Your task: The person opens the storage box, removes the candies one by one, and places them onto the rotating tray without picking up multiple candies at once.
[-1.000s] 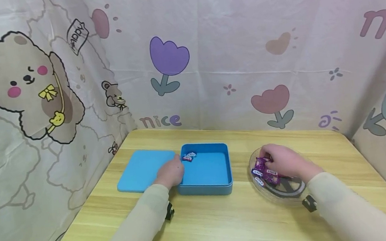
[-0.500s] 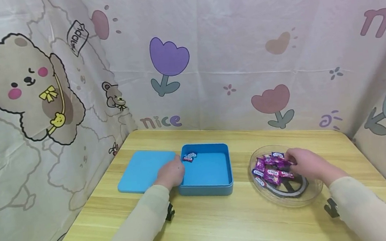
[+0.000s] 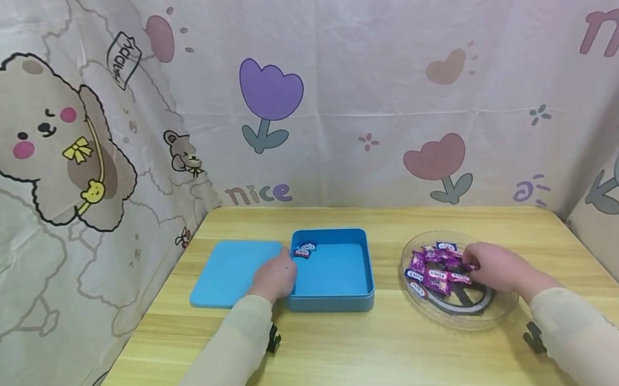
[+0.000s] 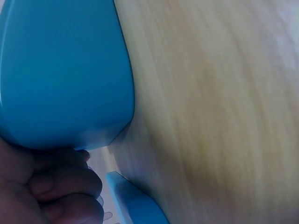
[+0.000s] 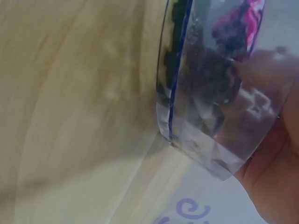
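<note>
An open light-blue box point(image 3: 330, 304) stands mid-table, with a few small wrapped candies point(image 3: 304, 250) in its back left corner. My left hand point(image 3: 274, 276) grips the box's left wall; in the left wrist view its curled fingers point(image 4: 70, 186) are against the wall. On the right, a clear round bowl point(image 3: 506, 310) holds a pile of purple-wrapped candies point(image 3: 437, 281). My right hand point(image 3: 498, 267) reaches over the bowl's right rim, thumb and fingers pinching a candy at the pile's right edge. Through the bowl's wall, the right wrist view shows the fingers beside a pink-purple wrapper point(image 5: 238, 28).
The flat blue lid point(image 3: 227, 275) lies left of the box, partly behind my left hand. Under the candies the bowl shows a dark and white pattern point(image 3: 466, 309). A printed curtain point(image 3: 326, 89) rises behind and beside the wooden table point(image 3: 363, 365).
My right hand has moved from over the middle of the candy pile to its right edge, uncovering more candies. My left hand stays at the box wall.
</note>
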Action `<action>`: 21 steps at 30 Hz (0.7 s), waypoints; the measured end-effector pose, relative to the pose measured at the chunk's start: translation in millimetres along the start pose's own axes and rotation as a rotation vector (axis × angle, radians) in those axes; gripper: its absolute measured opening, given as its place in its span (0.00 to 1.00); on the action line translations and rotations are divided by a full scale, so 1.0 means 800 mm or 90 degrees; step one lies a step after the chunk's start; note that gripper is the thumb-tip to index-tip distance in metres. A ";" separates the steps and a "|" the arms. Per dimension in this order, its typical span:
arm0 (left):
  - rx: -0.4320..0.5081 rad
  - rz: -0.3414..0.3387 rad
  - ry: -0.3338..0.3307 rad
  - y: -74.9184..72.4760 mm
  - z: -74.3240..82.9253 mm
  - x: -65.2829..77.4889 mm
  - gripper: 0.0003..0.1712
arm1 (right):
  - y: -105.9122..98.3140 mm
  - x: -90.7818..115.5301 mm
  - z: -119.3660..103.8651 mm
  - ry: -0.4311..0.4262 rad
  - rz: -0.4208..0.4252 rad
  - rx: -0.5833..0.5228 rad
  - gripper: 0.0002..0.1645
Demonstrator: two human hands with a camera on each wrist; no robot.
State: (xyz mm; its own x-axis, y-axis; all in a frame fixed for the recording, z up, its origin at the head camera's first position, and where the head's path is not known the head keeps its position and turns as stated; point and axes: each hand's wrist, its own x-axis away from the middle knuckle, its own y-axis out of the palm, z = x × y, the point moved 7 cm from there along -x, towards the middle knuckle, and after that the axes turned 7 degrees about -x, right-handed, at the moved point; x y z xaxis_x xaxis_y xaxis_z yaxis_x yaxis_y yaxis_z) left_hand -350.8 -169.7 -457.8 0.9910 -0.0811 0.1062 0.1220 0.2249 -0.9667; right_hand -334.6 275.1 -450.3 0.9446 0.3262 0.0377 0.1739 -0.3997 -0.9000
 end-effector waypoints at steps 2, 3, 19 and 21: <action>0.005 -0.002 -0.004 -0.001 0.000 0.000 0.33 | -0.002 0.001 -0.003 -0.007 0.000 0.008 0.14; 0.007 -0.002 -0.006 -0.001 0.000 0.000 0.33 | -0.003 0.001 -0.004 -0.008 -0.001 0.011 0.14; 0.021 -0.002 -0.006 -0.001 -0.002 -0.003 0.34 | -0.018 -0.003 -0.056 -0.052 0.054 0.004 0.09; 0.021 -0.002 -0.006 -0.001 -0.001 -0.002 0.34 | -0.017 -0.007 -0.068 -0.063 0.062 0.003 0.09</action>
State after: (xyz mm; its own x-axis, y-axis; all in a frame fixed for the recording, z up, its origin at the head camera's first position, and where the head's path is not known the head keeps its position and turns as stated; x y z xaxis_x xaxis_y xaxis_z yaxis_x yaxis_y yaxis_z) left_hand -352.3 -170.6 -457.6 0.9910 -0.0723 0.1123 0.1273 0.2560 -0.9583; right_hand -326.9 232.5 -414.5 0.9246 0.3695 -0.0930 0.0811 -0.4292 -0.8995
